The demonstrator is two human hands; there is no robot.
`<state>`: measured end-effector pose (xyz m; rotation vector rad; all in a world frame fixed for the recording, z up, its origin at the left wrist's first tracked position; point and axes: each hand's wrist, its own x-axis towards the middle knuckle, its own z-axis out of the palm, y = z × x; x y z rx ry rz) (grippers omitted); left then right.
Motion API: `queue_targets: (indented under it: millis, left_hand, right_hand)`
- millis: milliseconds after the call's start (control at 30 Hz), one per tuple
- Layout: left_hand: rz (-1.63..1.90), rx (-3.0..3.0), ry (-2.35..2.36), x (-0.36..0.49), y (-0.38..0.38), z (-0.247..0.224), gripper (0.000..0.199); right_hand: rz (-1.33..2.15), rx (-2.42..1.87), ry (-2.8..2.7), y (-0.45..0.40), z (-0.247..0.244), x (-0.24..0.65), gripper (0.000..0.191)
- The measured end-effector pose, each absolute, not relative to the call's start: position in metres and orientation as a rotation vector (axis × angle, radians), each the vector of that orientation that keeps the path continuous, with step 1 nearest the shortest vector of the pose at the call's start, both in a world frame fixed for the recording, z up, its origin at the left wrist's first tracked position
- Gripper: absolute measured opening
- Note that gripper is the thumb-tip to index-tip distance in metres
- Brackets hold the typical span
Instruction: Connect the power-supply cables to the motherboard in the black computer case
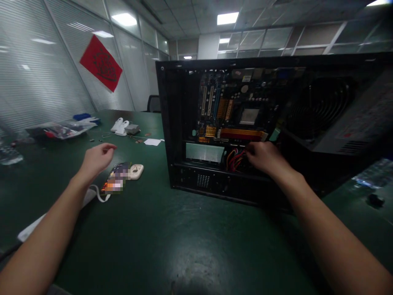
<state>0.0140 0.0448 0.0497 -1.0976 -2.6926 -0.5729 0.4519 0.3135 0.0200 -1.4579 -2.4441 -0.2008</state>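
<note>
Left hand (97,160) hovers half-curled, empty; right hand (262,155) is curled at the cables (235,159) inside the PC case (215,182), can't tell its grip. Power supply label (368,108) right of it's too blurry to read.

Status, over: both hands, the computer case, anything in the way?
Right hand inside open computer case, at the cables; grip unclear. Left hand above table, loosely curled, nothing visibly held. Phone left of computer case, apparently out of the way.
</note>
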Motion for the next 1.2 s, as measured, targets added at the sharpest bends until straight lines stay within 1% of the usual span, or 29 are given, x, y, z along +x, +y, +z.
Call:
queue_targets:
  millis: [67,167,267,467,667,833,933,1200]
  left_hand:
    - [-0.483,-1.046,-2.778,0.0,0.039,0.038,0.028]
    - [-0.487,-1.064,-2.852,-0.012,0.031,0.024,0.021]
    - [-0.468,-1.116,-2.89,-0.017,0.032,0.016,0.02]
    - [-0.356,-1.188,-2.979,-0.015,0.037,0.012,0.038]
    - [-0.367,-1.275,-3.045,-0.025,0.037,0.006,0.059]
    - [-0.287,-1.232,-3.072,-0.04,0.038,0.004,0.07]
    - [-0.252,-1.153,-3.103,-0.042,0.035,0.008,0.072]
    - [-0.251,-1.127,-3.111,-0.041,0.03,0.014,0.069]
  right_hand:
    - [-0.215,-1.466,-2.444,0.315,0.018,0.453,0.025]
    - [-0.232,-1.462,-2.443,0.316,0.017,0.454,0.025]
    - [-0.212,-1.45,-2.444,0.316,0.017,0.455,0.025]
    - [-0.17,-1.425,-2.441,0.317,0.015,0.457,0.025]
    - [-0.178,-1.415,-2.422,0.321,0.012,0.458,0.024]
    - [-0.197,-1.364,-2.451,0.321,0.013,0.46,0.026]
    - [-0.215,-1.381,-2.44,0.318,0.014,0.459,0.026]
    - [-0.21,-1.417,-2.433,0.315,0.016,0.457,0.026]
